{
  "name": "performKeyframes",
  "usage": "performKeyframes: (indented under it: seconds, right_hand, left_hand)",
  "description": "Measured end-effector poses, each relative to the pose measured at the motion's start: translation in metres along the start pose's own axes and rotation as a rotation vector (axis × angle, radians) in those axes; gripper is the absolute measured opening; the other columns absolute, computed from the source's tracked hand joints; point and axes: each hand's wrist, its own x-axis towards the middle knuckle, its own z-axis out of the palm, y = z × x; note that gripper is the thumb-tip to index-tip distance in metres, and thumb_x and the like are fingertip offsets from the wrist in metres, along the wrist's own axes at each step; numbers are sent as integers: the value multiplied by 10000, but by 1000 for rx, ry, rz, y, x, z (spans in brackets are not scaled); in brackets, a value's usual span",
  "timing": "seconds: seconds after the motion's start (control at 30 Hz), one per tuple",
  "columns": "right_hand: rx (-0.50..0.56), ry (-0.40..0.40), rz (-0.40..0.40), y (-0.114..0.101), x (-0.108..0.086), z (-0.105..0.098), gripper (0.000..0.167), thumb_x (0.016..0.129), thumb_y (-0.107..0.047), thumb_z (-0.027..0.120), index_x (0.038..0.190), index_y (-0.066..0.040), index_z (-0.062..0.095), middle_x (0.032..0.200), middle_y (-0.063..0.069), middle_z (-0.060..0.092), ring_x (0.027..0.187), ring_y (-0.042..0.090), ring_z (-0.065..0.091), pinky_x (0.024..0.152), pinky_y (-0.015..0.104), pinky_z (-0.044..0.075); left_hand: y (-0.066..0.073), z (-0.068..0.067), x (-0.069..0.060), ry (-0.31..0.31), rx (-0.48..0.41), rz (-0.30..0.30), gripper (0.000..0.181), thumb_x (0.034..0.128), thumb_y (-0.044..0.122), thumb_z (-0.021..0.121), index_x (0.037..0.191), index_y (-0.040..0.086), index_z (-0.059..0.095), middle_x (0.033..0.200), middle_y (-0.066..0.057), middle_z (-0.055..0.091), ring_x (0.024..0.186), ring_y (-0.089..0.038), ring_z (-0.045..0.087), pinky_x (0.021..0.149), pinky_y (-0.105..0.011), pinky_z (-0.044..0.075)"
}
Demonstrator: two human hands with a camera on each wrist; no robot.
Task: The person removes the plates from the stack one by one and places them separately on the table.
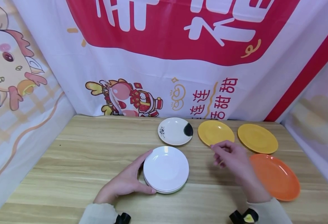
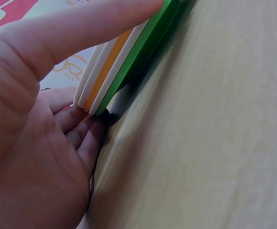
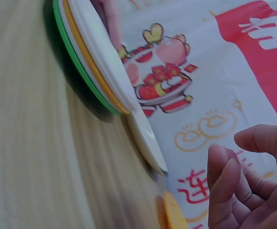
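A stack of round plates [image 1: 166,169], white on top, stands on the table. My left hand [image 1: 127,182] grips its left side, thumb at the near rim and fingers round the far-left edge. Edge-on in the left wrist view, the stack shows white layers, one yellow-orange plate [image 2: 106,71] and a green plate [image 2: 138,52] at the bottom. My right hand [image 1: 233,158] hovers to the right of the stack with loosely curled fingers; a gap parts its thumb from its fingertips in the right wrist view, and it holds nothing. It overlaps the lower edge of a yellow plate [image 1: 215,132] in the head view.
Behind the stack lies a white plate [image 1: 173,132] with a dark patch and a small floral print. Another yellow plate [image 1: 257,138] is at the back right, with an orange oval plate [image 1: 277,177] nearer. Printed cloth [image 1: 166,68] hangs round the wooden table [image 1: 77,155].
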Motion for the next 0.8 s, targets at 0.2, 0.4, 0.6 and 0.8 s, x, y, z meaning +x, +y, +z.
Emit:
performKeyframes:
  seconds: [0.2,0.4,0.6,0.8]
  right_hand:
    - [0,-74,-9,4,3,37,336,1045,-333,722,1248,-68,684,940,95,712,755,218,711,657,294,624]
    - [16,-175,-2,13,4,61,313,1014,-264,754,1220,-36,691,938,114,733,720,218,710,632,320,634]
    - [-14,-202,-11,18,1,71,327,963,-284,817,1145,-41,696,858,105,718,634,207,673,549,300,591]
    - [-87,-206,-6,19,-3,75,304,948,-280,842,1105,-71,685,811,96,705,593,203,656,513,283,567]
  left_hand:
    - [-1,-1,-1,2,0,1,1335,625,248,1061,1712,261,286,1759,-1,336,1654,-291,245,1362,-631,123]
    - [-3,0,-2,-5,-7,11,1326,642,255,1056,1714,267,277,1762,9,327,1654,-287,242,1361,-630,121]
    - [-2,0,-1,-4,-11,7,1321,645,254,1055,1713,272,278,1762,17,324,1653,-279,243,1364,-624,128]
    - [0,0,-1,-6,-24,-3,1321,637,235,1058,1710,281,287,1759,18,329,1654,-277,238,1365,-627,117]
